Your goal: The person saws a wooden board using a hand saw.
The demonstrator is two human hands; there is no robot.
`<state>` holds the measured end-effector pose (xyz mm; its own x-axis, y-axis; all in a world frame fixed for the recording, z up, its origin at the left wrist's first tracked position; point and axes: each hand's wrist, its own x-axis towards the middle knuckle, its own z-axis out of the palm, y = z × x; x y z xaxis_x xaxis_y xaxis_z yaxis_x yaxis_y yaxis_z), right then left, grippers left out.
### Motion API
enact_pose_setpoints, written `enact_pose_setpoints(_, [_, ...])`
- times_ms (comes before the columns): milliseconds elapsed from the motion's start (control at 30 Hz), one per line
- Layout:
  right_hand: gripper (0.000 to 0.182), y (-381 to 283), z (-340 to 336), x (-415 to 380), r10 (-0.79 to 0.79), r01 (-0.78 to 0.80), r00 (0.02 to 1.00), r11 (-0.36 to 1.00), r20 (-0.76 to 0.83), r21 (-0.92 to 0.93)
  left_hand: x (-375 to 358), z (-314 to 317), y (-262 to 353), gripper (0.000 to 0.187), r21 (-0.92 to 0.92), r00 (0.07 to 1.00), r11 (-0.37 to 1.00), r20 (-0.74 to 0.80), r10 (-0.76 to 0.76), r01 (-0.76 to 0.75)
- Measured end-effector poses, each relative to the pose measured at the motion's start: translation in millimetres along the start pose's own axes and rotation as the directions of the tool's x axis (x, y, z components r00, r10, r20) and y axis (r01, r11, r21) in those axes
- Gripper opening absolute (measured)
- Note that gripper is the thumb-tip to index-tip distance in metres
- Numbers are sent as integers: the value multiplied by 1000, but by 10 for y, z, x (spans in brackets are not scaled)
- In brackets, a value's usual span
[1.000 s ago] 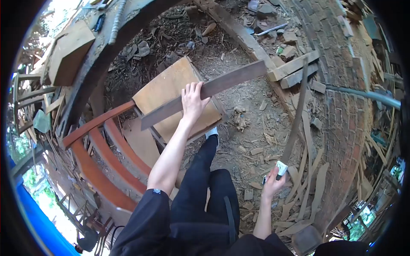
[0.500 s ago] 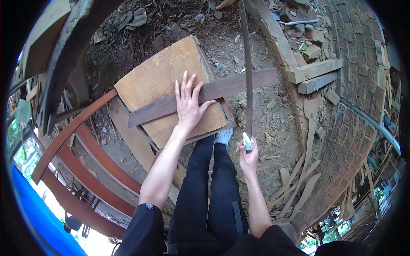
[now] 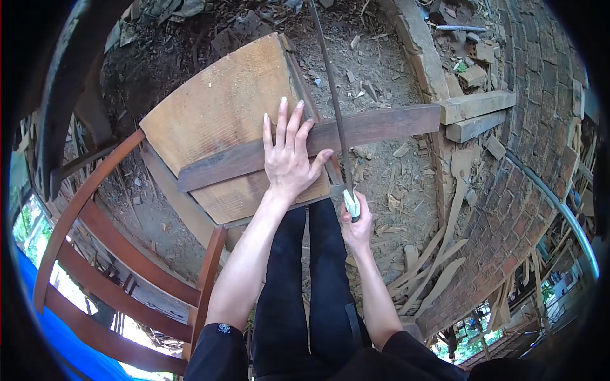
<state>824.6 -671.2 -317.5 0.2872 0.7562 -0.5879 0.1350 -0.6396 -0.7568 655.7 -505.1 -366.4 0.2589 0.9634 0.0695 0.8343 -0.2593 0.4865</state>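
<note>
My left hand [image 3: 291, 155] lies flat with fingers spread on a dark wooden plank [image 3: 394, 124], pressing it on a worn wooden seat [image 3: 222, 95]. The plank juts out past the seat's right edge. My right hand [image 3: 357, 225] is wrapped round the pale handle of a handsaw [image 3: 335, 95]. Its long, thin blade points away from me and crosses the plank just right of the seat's edge, close to my left thumb. Whether the teeth touch the wood I cannot tell.
Red-brown curved chair slats [image 3: 136, 257] stand at the lower left. Two short beams [image 3: 476, 106] lie at the right by a brick surface [image 3: 495, 222]. Wood offcuts [image 3: 445, 279] and debris are scattered on the dirt ground. A metal pipe [image 3: 559, 203] runs along the far right.
My right hand and the saw have moved left, nearer to the seat's edge and my left hand. The view has shifted, showing more of the chair slats. My left hand stays on the plank.
</note>
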Motion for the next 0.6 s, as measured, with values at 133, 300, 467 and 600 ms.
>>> enact_pose_setpoints(133, [100, 62, 10, 9, -62, 61, 998, 997, 21, 41, 15, 22, 34, 73, 8, 999, 1000, -47, -21, 21])
enact_pose_setpoints(300, [94, 253, 20, -50, -108, 108, 994, 994, 17, 21, 13, 28, 52, 59, 7, 997, 999, -59, -48, 49])
enact_pose_setpoints(467, [92, 291, 55, -95, -120, 120, 993, 992, -18, 23, 30, 30, 75, 53, 19, 995, 998, -74, -65, 67])
enact_pose_setpoints(600, [91, 348, 93, -21, -133, 134, 990, 991, -44, 30, 36, 25, 91, 51, 32, 994, 997, -86, -68, 71])
